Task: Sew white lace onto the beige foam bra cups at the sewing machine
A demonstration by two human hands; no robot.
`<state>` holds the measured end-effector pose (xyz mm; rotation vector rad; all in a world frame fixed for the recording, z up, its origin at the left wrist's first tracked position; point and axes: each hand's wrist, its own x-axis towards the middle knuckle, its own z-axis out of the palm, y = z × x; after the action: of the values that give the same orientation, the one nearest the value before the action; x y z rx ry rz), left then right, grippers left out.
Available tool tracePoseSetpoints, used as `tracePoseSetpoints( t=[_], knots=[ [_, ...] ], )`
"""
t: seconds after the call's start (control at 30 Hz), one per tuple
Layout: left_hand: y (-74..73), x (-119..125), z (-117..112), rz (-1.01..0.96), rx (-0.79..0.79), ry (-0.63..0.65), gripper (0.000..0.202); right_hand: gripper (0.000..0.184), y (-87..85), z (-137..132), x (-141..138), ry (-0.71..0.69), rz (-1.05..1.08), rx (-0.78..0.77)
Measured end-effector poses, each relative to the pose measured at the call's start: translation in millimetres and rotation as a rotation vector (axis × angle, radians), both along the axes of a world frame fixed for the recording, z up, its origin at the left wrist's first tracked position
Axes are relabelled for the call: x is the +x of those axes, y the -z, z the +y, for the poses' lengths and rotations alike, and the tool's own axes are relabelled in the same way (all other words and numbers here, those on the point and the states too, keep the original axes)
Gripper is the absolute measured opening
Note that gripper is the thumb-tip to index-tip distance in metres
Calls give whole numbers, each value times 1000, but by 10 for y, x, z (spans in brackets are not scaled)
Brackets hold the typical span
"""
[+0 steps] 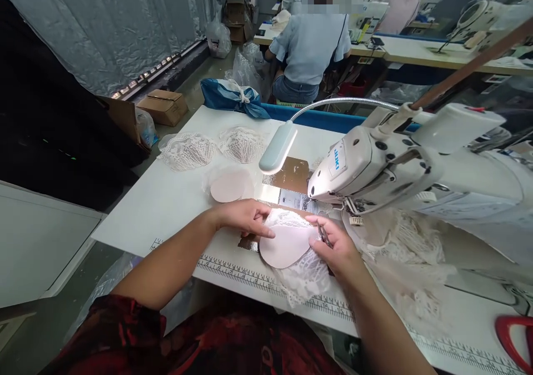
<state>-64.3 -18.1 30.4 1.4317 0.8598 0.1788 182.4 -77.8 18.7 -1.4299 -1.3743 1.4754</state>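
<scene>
While a pale oval pad (285, 248) sits on white lace (303, 280) near the front edge of the table (137, 219), before the sewing machine (362, 158), both hands touch it. The left hand (245, 218) has its fingertips at the pad's left side; whether they pinch or only rest there, I cannot tell. The right hand (338, 247) grasps the pad's right edge between thumb and fingers, a small dark tool (324, 235) tucked in the same grip. The lace spreads across the printed ruler (241, 275). Another pale pad (230, 186) lies beyond the left hand, and two lace cups (189, 152) sit farther off, below a blue bundle (233, 97)
</scene>
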Motion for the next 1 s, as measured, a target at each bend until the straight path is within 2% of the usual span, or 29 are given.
tracePoseSetpoints(
  t=[0.1, 0.13, 0.23, 0.3, 0.4, 0.53, 0.6, 0.63, 0.73, 0.8, 0.83, 0.93, 1.0],
  knots=[
    [65, 29, 10, -117, 43, -100, 34, 42, 41, 32, 65, -223, 14, -84],
    [82, 37, 12, -138, 78, -133, 32, 42, 59, 44, 78, -260, 0, -81],
    [121, 84, 8, -167, 171, -191, 26, 38, 98, 72, 70, -193, -126, 51],
    [141, 138, -6, -183, 175, -171, 25, 35, 107, 78, 32, -122, -198, 154],
    [155, 210, -32, -225, 158, -116, 25, 30, 108, 74, -25, -130, -256, 219],
    [99, 161, -39, -216, 183, -166, 28, 17, 124, 83, -4, -137, -495, 325],
    [35, 68, -15, -152, 291, -285, 31, 15, 146, 91, 40, -81, -670, 411],
    [2, 16, 8, -105, 395, -390, 30, 16, 159, 91, 60, -34, -745, 469],
    [-55, -114, 118, 120, 811, -714, 28, 24, 183, 61, 63, 60, -859, 680],
    [-41, -161, 210, 314, 985, -759, 34, 32, 176, 24, 7, -49, -857, 815],
    [-22, -174, 252, 399, 985, -722, 41, 35, 167, 6, -33, -166, -835, 873],
    [41, -189, 318, 509, 769, -577, 56, 39, 136, -21, -129, -524, -730, 936],
    [65, -186, 300, 484, 640, -510, 50, 33, 109, -20, -119, -619, -729, 864]
  ],
)
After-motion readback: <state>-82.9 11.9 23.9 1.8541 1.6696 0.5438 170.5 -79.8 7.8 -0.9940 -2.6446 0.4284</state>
